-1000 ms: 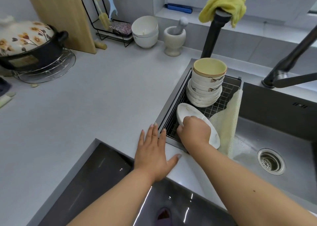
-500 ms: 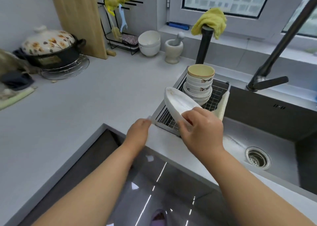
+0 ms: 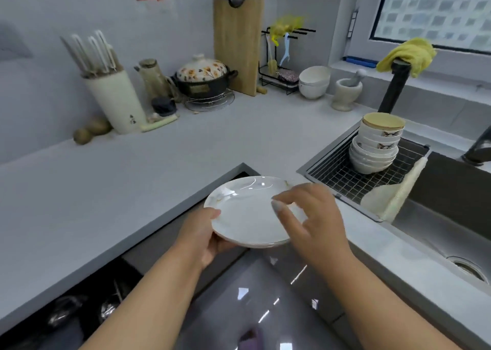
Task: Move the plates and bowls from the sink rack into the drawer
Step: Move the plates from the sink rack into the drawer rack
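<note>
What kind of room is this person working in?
Most likely a home kitchen. A sink with a wire sink rack holds stacked bowls, a knife block and lidded pot stand on the counter, and both hands carry a white plate.

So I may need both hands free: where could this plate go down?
Bare grey countertop between the cream knife holder and black wire sink rack. Crowded along the back wall; stacked white bowls fill the rack's far end.

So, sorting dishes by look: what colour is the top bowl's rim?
Pale yellow, on the top bowl of the stack; head view.
</note>
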`<action>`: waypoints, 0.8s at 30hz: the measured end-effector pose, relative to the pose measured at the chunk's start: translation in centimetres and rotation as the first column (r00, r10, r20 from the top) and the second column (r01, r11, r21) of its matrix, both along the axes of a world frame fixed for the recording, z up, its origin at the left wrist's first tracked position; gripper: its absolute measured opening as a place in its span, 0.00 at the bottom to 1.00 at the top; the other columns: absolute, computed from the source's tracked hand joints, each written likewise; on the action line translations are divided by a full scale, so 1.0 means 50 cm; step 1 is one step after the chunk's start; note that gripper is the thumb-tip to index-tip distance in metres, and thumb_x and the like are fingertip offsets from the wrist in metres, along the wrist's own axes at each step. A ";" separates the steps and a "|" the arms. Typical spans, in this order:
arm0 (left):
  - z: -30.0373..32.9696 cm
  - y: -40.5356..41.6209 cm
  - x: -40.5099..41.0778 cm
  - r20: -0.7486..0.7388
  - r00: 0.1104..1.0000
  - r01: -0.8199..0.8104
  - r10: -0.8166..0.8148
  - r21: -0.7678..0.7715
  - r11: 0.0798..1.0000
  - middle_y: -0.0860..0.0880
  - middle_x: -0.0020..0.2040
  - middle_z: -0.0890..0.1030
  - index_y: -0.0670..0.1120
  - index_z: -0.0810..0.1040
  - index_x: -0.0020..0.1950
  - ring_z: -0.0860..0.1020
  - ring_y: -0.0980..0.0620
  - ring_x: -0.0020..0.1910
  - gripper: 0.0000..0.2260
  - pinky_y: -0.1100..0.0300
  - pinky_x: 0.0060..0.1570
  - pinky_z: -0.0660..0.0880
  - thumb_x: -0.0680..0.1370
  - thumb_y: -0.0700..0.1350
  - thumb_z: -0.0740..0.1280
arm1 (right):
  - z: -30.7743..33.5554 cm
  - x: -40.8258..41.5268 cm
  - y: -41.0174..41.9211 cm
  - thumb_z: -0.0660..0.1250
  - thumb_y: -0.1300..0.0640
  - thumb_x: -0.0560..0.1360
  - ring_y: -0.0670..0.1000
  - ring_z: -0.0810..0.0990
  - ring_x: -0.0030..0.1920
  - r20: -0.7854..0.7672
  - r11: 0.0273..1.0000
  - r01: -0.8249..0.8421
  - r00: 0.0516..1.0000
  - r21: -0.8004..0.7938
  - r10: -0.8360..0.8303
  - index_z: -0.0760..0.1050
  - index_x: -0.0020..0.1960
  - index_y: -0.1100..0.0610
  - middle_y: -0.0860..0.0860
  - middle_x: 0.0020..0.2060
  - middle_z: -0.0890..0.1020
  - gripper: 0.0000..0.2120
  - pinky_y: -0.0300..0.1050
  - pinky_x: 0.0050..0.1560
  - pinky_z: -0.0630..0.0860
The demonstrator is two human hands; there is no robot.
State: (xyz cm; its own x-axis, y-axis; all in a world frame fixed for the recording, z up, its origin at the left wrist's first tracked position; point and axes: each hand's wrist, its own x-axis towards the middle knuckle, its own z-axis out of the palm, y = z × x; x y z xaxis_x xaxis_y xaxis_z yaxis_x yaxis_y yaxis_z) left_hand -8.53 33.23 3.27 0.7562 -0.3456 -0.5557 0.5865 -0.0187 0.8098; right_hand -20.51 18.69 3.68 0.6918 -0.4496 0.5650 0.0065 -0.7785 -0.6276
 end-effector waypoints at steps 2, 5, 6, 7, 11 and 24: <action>-0.008 0.062 -0.010 0.018 0.997 -0.072 0.072 -0.007 0.997 0.42 0.48 0.82 0.43 0.75 0.55 0.80 0.42 0.43 0.09 0.53 0.31 0.78 0.82 0.41 0.56 | 0.004 0.011 0.022 0.62 0.43 0.76 0.45 0.72 0.53 -0.099 0.986 0.140 0.987 0.093 -0.130 0.78 0.55 0.51 0.43 0.48 0.76 0.16 0.33 0.56 0.63; -0.023 0.160 -0.019 0.003 0.984 -0.177 0.177 -0.022 0.984 0.44 0.46 0.82 0.44 0.76 0.53 0.79 0.45 0.42 0.09 0.55 0.36 0.75 0.82 0.45 0.58 | -0.004 0.031 0.067 0.63 0.44 0.75 0.48 0.76 0.53 -0.315 0.916 0.156 0.948 0.370 -0.035 0.70 0.65 0.50 0.47 0.51 0.77 0.20 0.44 0.52 0.71; -0.033 0.193 -0.019 -0.015 0.979 -0.206 0.205 -0.030 0.978 0.43 0.47 0.82 0.43 0.77 0.54 0.80 0.45 0.44 0.10 0.55 0.38 0.75 0.82 0.46 0.59 | -0.011 0.040 0.088 0.62 0.45 0.76 0.48 0.77 0.52 -0.362 0.854 0.116 0.928 0.507 0.089 0.69 0.65 0.49 0.48 0.51 0.78 0.20 0.45 0.50 0.74; -0.045 0.229 -0.020 -0.039 0.973 -0.230 0.228 -0.036 0.973 0.42 0.50 0.83 0.42 0.77 0.56 0.80 0.43 0.47 0.11 0.54 0.42 0.76 0.82 0.47 0.60 | -0.019 0.048 0.114 0.62 0.45 0.75 0.48 0.79 0.52 -0.363 0.754 0.063 0.901 0.653 0.239 0.70 0.64 0.49 0.48 0.52 0.80 0.19 0.47 0.50 0.75; -0.086 0.377 -0.030 -0.119 0.949 -0.297 0.293 -0.019 0.955 0.41 0.55 0.83 0.42 0.77 0.61 0.81 0.40 0.54 0.15 0.48 0.47 0.79 0.81 0.51 0.62 | -0.062 0.081 0.234 0.62 0.51 0.68 0.57 0.80 0.49 -0.108 0.251 -0.032 0.845 0.967 0.523 0.75 0.61 0.57 0.56 0.52 0.83 0.23 0.50 0.41 0.76; -0.236 0.994 -0.134 0.187 0.921 -0.379 0.341 0.633 0.675 0.44 0.45 0.81 0.45 0.76 0.46 0.80 0.42 0.47 0.15 0.47 0.52 0.77 0.82 0.53 0.56 | -0.165 0.177 0.779 0.56 0.62 0.75 0.60 0.81 0.45 -0.390 0.342 0.193 0.545 0.920 0.742 0.71 0.60 0.62 0.62 0.49 0.81 0.15 0.52 0.36 0.80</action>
